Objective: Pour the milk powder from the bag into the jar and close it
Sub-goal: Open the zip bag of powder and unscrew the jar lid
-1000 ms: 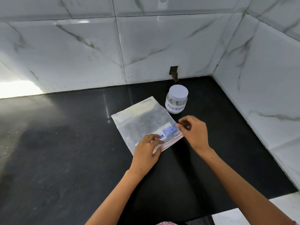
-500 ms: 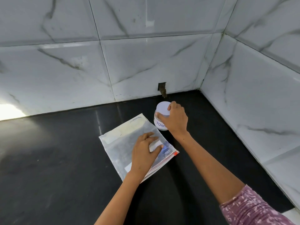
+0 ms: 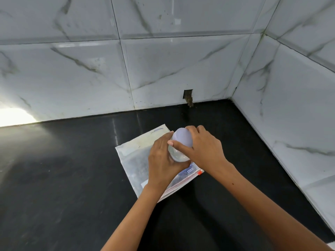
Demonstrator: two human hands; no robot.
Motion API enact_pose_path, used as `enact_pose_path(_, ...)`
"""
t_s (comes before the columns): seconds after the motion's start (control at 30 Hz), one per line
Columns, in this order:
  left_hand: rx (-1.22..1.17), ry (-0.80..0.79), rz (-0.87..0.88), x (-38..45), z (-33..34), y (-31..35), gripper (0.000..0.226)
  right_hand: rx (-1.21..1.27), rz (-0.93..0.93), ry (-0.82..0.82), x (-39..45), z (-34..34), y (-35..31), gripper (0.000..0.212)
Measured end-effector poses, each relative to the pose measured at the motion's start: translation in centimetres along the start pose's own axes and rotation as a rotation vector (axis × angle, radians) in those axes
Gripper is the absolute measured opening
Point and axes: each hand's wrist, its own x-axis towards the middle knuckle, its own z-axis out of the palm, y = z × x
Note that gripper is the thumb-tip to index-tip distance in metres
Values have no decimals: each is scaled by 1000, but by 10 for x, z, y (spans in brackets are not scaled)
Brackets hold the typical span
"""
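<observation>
A small clear jar (image 3: 176,154) with a white lid (image 3: 182,137) is held above the bag, tilted toward me. My left hand (image 3: 162,163) wraps the jar's glass body from the left. My right hand (image 3: 203,151) grips the lid from the right, thumb across its near side. The zip bag of milk powder (image 3: 135,158) lies flat on the black counter under both hands, its red and white sealed strip (image 3: 181,185) toward me. The jar's label is hidden by my fingers.
The black counter (image 3: 63,178) runs into a corner of white marbled wall tiles at the back and right. A small dark hole (image 3: 188,96) sits in the back wall just above the counter. A bright light patch lies at the far left.
My right hand brought the jar from beside the bag to above it. My left hand left the bag and closed around the jar's body.
</observation>
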Motion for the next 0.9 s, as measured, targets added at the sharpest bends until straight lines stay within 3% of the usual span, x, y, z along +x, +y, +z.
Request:
enact_pose_path(0.13,18,-51,-6,-2,-11,2,81,96,-52,-83,0,-3,1,69)
enact_pose_path(0.23,-3,-127,-32,-3,-22,0,82,120,-251,-200,-3,-13,8,67)
enact_pose_path(0.3,-28,-169,-69,-8,-28,-3,84,264,-383,-337,-6,-23,12,65)
enact_pose_path(0.4,-5,-171,-46,-16,-32,-5,81,270,-420,-448,-12,-27,8,85)
enact_pose_path(0.47,7,-171,-5,-18,-34,-3,78,67,-324,-398,-17,-20,0,94)
enact_pose_path(0.53,36,-173,17,-20,-36,-2,79,-76,-264,-302,-20,-14,-6,81)
enact_pose_path(0.63,63,-167,-1,-21,-40,-6,83,61,-384,-327,-20,-16,-8,66)
enact_pose_path(0.73,65,-124,24,-21,-48,-10,79,279,-439,-397,-19,-19,-4,84)
enact_pose_path(0.83,95,-130,67,-21,-54,-7,79,159,-256,-285,-18,-11,-5,79)
enact_pose_path(0.9,140,-143,84,-22,-54,-8,79,61,-268,-243,-16,-9,-6,73)
